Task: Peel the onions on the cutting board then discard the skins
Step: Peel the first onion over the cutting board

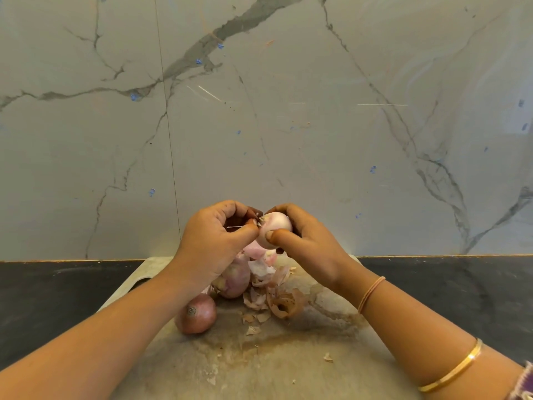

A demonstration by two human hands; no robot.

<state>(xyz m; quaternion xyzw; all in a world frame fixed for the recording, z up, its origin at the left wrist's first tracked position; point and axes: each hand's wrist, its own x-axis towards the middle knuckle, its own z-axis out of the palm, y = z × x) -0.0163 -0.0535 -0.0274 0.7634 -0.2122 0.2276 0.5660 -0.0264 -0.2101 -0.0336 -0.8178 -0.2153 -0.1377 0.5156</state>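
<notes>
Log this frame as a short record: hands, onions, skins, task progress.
left hand: pinches the tip of the held onion
right hand: grips the held onion, raised above the cutting board
held onion: pale, mostly peeled
unpeeled onion: on the board, nearest the camera
second onion: behind it, partly hidden by the left hand
skins: loose pile on the board
progress: peeling under way, skins not yet discarded
</notes>
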